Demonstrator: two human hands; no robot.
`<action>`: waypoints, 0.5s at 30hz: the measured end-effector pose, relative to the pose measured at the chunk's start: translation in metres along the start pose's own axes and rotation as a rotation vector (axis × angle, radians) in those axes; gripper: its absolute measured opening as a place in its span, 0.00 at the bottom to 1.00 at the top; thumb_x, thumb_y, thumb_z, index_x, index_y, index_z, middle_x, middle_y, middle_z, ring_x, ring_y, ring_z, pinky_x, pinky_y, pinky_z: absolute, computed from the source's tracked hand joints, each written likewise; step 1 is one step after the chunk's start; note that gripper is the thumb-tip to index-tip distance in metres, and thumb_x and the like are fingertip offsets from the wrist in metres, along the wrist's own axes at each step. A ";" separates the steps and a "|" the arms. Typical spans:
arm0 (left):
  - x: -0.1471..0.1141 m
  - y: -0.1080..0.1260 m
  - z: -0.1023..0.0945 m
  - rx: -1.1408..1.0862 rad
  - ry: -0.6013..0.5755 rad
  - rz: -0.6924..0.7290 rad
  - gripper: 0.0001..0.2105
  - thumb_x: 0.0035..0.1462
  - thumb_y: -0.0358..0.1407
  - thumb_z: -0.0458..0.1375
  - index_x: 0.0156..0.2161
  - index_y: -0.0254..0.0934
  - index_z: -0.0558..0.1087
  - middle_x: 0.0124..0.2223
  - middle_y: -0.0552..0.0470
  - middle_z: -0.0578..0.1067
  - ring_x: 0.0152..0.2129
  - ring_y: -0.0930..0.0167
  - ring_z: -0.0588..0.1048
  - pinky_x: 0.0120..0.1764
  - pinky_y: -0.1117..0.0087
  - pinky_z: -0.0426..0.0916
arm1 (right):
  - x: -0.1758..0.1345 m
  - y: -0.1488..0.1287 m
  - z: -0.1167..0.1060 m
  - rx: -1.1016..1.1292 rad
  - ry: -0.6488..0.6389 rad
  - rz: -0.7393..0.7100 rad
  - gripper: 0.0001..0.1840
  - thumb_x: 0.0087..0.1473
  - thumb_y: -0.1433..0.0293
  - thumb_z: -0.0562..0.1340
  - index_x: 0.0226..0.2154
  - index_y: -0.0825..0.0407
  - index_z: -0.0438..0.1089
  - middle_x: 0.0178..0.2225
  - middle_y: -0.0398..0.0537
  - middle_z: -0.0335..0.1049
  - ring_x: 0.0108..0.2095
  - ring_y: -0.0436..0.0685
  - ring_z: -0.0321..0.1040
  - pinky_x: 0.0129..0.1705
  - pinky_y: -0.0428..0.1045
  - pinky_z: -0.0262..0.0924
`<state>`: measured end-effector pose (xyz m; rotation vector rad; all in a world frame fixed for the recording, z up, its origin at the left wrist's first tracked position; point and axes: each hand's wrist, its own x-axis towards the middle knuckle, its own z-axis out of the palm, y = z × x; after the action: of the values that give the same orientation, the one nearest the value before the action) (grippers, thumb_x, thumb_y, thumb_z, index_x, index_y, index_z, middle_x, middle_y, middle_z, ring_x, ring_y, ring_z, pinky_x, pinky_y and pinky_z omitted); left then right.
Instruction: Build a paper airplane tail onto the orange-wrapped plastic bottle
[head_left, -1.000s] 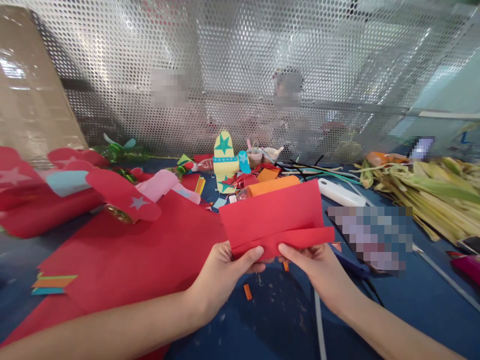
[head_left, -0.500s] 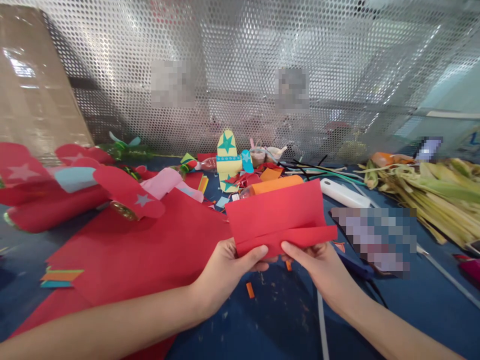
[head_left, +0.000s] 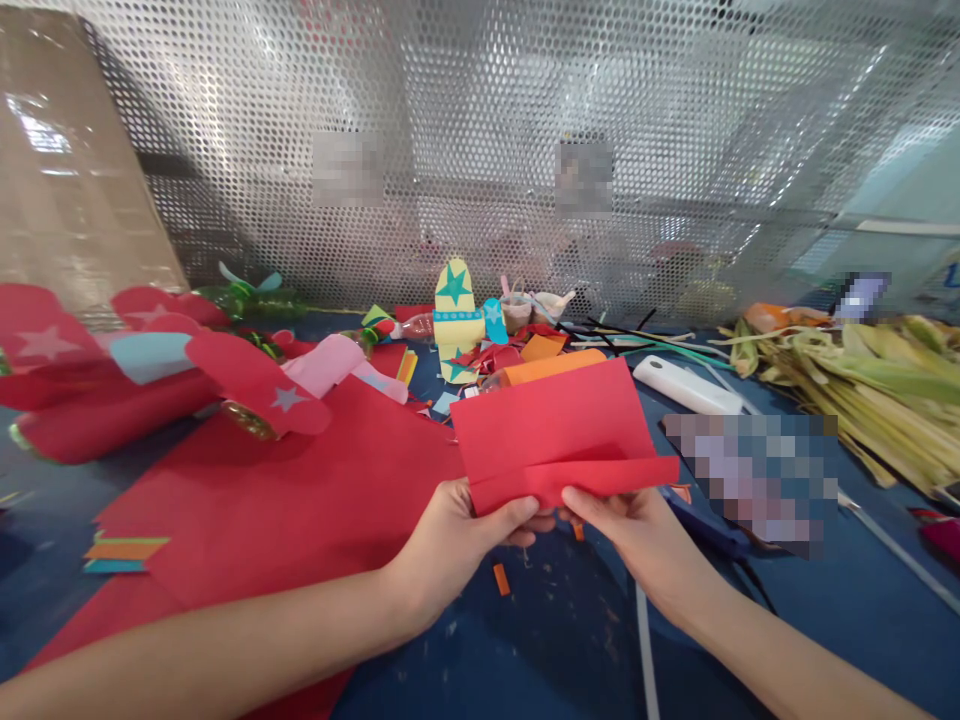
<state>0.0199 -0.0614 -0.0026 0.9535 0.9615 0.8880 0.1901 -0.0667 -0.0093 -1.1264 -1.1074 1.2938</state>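
Note:
Between both hands is a piece of red paper (head_left: 559, 415), raised above the blue table and folded along its lower edge. My left hand (head_left: 457, 540) pinches the lower left part, thumb on top and fingers beneath. Close beside it, my right hand (head_left: 634, 540) pinches the folded strip near the middle and right, with its fingers partly hidden behind the paper. Large red paper sheets (head_left: 285, 500) lie under and beyond my left forearm. A small orange paper scrap (head_left: 502, 579) rests on the table below my hands.
Red paper airplanes (head_left: 142, 360) with stars stand at the left. A yellow paper piece with teal stars (head_left: 454, 320) is at the back. To the right lie a white-handled tool (head_left: 686, 385), a blurred flat object (head_left: 750, 480) and dried husks (head_left: 847, 390). Perforated metal (head_left: 480, 130) rises behind.
The red paper has tilted slightly, its upper right corner shifting left and its folded strip opening a little flatter. Both hands keep their pinch in nearly the same place.

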 end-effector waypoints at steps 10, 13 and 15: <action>-0.006 -0.001 0.003 0.049 -0.005 0.006 0.12 0.46 0.40 0.66 0.34 0.34 0.79 0.33 0.46 0.82 0.32 0.66 0.80 0.34 0.72 0.73 | -0.003 0.000 0.002 -0.020 -0.160 -0.047 0.08 0.46 0.68 0.68 0.33 0.45 0.74 0.36 0.41 0.77 0.40 0.54 0.73 0.45 0.49 0.67; -0.004 0.001 0.003 0.050 -0.003 0.023 0.12 0.46 0.41 0.66 0.34 0.34 0.79 0.33 0.47 0.82 0.31 0.66 0.80 0.33 0.72 0.73 | -0.002 -0.006 0.002 -0.058 -0.139 -0.042 0.05 0.46 0.66 0.67 0.30 0.46 0.73 0.32 0.40 0.76 0.35 0.52 0.72 0.39 0.47 0.67; -0.003 0.003 0.003 0.057 -0.001 0.031 0.12 0.46 0.40 0.66 0.34 0.34 0.79 0.34 0.47 0.82 0.32 0.66 0.80 0.33 0.72 0.73 | -0.001 -0.009 0.001 -0.120 -0.111 -0.026 0.06 0.46 0.65 0.67 0.25 0.48 0.72 0.25 0.39 0.72 0.28 0.51 0.69 0.32 0.46 0.65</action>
<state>0.0208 -0.0642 0.0017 1.0199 0.9782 0.8903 0.1899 -0.0678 -0.0003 -1.1354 -1.2924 1.2963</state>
